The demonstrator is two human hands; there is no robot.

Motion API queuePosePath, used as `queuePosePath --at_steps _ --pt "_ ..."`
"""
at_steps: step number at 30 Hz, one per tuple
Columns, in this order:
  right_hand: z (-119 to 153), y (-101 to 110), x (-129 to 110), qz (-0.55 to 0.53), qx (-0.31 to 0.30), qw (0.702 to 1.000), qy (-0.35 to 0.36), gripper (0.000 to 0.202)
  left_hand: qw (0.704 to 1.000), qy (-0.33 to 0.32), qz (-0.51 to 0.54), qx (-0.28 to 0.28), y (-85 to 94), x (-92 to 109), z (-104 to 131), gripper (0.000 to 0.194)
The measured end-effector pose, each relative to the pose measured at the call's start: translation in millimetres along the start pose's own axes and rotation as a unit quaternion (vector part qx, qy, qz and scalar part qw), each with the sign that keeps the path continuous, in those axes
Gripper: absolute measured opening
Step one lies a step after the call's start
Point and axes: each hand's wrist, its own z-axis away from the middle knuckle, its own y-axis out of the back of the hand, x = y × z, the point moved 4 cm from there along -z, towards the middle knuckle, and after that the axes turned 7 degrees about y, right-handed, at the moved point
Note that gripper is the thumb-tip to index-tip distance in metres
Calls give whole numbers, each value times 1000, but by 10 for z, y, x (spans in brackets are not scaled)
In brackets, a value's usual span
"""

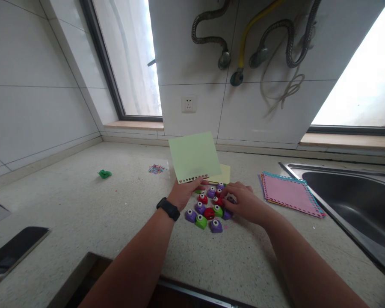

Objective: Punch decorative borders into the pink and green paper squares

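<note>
A pale green sheet of paper point(195, 156) is held up by its lower edge in my left hand point(183, 191), which wears a black watch. Small shapes, some of them hearts and stars, are punched in a row along that edge. Several craft punches in purple point(216, 226), red point(208, 213) and green point(201, 221) stand grouped on the counter below the sheet. At the right side of this group, my right hand point(242, 199) has its fingers bent around a craft punch point(231, 200), partly hidden by the hand.
Behind the punches lies a pale yellow sheet point(223, 174). A stack of coloured sheets with punched borders point(288, 194) lies beside the sink point(349, 192). On the left are paper bits point(156, 169), a crumpled green piece point(104, 173) and a dark flat object point(14, 246).
</note>
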Motion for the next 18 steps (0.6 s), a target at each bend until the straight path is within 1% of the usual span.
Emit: queuePosePath --at_steps 7,10,13,16,18 --pt "10 -5 -15 -1 -1 1000 7 10 1000 -9 -16 15 3 6 2 27" --pt "-4 5 5 0 19 1000 10 12 1000 -3 -21 15 3 8 6 29" --pt "-22 48 104 -9 74 997 -13 14 1000 2 -21 13 3 10 11 30" --pt "-20 101 246 -21 144 988 -47 16 1000 4 -16 16 10 9 10 28" --pt "-13 117 323 -26 177 982 -61 18 1000 10 -3 15 17 0 3 26"
